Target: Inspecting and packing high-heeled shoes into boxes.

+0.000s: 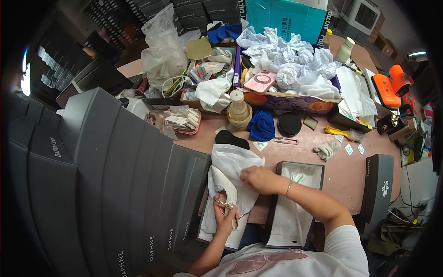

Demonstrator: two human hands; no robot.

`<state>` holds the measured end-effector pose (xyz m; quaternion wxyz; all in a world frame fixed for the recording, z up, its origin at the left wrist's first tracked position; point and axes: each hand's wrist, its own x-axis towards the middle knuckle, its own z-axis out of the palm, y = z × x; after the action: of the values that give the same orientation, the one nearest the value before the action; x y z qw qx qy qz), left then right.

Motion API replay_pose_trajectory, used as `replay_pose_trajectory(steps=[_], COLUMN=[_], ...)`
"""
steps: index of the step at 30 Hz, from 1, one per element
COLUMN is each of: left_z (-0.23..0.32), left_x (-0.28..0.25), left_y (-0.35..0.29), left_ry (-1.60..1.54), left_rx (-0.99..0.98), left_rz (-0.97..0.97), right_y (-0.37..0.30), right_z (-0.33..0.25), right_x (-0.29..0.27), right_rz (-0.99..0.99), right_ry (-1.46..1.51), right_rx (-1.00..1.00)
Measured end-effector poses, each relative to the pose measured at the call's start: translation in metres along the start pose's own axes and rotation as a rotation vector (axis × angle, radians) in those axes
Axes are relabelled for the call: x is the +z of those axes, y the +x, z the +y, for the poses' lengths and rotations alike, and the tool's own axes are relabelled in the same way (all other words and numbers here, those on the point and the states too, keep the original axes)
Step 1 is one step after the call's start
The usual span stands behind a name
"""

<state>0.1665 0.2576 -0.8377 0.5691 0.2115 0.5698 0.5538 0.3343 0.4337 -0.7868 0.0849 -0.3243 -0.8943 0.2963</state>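
My left hand point(224, 218) is closed around the ankle-strap end of a white pointed shoe point(224, 183), which has a gold-coloured trim and a round ornament. The shoe lies on a thin white wrapping sheet point(240, 154), toe pointing away from me. Fingers curled, my right hand point(259, 179) pinches the sheet's right side, just beside the shoe. Under the sheet's near end sits a pale open box part point(236, 240). Right of it stands an open dark shoebox point(318, 174) with white paper inside. Its contents below the paper are hidden.
Dark shoeboxes point(106, 175) stand in a long row at the left. A box lid point(377, 188) stands upright at the right. Across the back are a carton of crumpled paper point(295, 101), a bottle in a cup point(238, 111), a blue cloth point(261, 126) and a yellow brush point(344, 133).
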Motion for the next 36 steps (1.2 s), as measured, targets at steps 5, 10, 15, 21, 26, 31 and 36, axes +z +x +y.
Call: replay_pose_trajectory(steps=[5, 10, 15, 21, 26, 31, 36], left_z=[0.01, 0.007, 0.023, 0.083, 0.104, 0.111, 0.114], left_x=[0.004, 0.002, -0.002, 0.042, 0.094, 0.096, 0.122], left_y=[-0.002, -0.001, -0.017, -0.036, -0.031, -0.036, -0.069], left_ry=[-0.038, -0.02, 0.105, -0.204, -0.53, -0.518, -0.461], left_rx=[-0.027, 0.013, 0.232, 0.22, -0.118, -0.048, 0.001], left_rz=[-0.024, -0.027, -0.145, -0.303, -0.336, -0.247, -0.102], right_y=[0.088, 0.121, 0.065, -0.035, -0.069, -0.1, -0.137], right_z=[0.031, 0.024, 0.006, 0.071, 0.135, -0.043, -0.167], right_x=[-0.037, 0.014, -0.04, -0.115, -0.077, -0.126, -0.073], right_rz=[0.416, 0.234, 0.81, 1.013, 0.489, 0.78, 0.704], right_ry=[-0.029, -0.304, 0.049, -0.301, -0.375, 0.143, 0.023], right_rx=[0.214, 0.255, -0.076, 0.286, 0.481, 0.102, -0.098])
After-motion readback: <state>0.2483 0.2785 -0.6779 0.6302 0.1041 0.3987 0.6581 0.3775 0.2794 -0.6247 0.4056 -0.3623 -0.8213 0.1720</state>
